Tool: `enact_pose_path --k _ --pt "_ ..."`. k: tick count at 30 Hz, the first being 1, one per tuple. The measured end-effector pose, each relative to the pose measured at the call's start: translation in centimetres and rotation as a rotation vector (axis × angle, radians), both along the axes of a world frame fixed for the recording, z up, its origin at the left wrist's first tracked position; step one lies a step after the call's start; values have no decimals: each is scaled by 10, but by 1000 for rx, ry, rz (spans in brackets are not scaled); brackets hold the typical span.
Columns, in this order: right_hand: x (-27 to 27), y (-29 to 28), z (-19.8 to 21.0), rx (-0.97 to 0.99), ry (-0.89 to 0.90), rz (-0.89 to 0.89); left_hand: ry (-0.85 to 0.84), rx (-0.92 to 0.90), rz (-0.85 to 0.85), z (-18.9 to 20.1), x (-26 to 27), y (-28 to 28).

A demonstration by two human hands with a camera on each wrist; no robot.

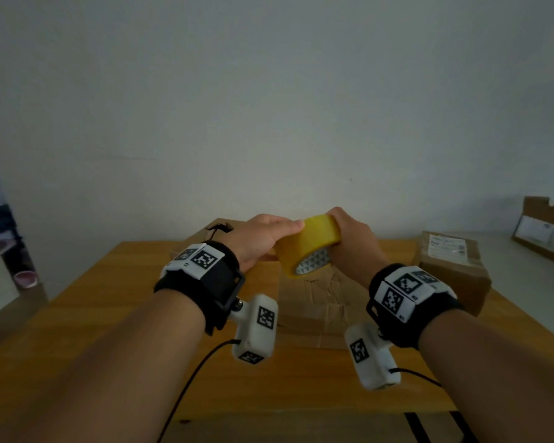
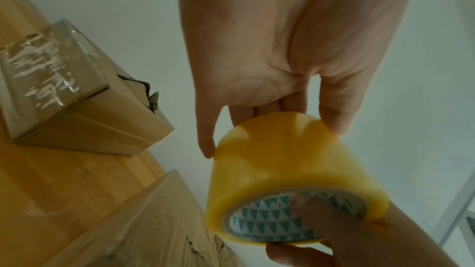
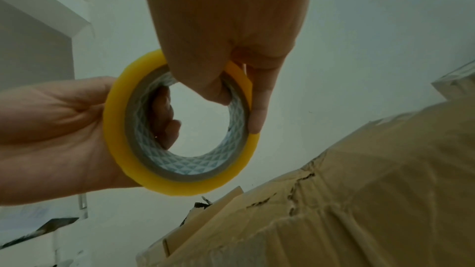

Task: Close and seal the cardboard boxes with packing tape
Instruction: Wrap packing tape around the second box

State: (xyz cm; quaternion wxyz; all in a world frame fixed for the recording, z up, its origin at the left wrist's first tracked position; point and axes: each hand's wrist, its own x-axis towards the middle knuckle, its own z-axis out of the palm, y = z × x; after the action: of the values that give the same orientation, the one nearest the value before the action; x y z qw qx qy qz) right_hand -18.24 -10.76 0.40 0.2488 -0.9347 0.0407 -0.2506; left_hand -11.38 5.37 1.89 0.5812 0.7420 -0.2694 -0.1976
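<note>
A yellow packing tape roll (image 1: 307,243) with a white patterned core is held up between both hands, over a creased cardboard box (image 1: 304,303) on the wooden table (image 1: 87,314). My right hand (image 1: 349,238) grips the roll (image 3: 115,129), thumb inside the core and index finger along the outer rim. My left hand (image 1: 269,235) wraps the roll's outer face (image 2: 270,170) from the left, with its fingertips (image 2: 208,147) on the tape's surface. No loose tape end shows. The box's top flaps (image 3: 359,190) look folded down and wrinkled.
A torn cardboard box (image 1: 211,231) stands behind the left hand, and a smaller taped box (image 2: 51,72) sits on it. A sealed labelled box (image 1: 451,266) rests at the table's right. An open box (image 1: 544,231) is on the white surface far right. Wrist camera cables hang below.
</note>
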Motion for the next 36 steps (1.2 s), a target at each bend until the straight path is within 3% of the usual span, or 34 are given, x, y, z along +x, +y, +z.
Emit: enact_pose_path --k 22,26,36 --pt "1 5 -1 -4 -23 -23 128 -92 126 -4 -2 -7" --pt "2 4 -1 -17 -11 -39 216 -119 40 -1 -1 -5" --pt "1 -1 -2 8 -10 -48 116 -94 46 -6 8 -9"
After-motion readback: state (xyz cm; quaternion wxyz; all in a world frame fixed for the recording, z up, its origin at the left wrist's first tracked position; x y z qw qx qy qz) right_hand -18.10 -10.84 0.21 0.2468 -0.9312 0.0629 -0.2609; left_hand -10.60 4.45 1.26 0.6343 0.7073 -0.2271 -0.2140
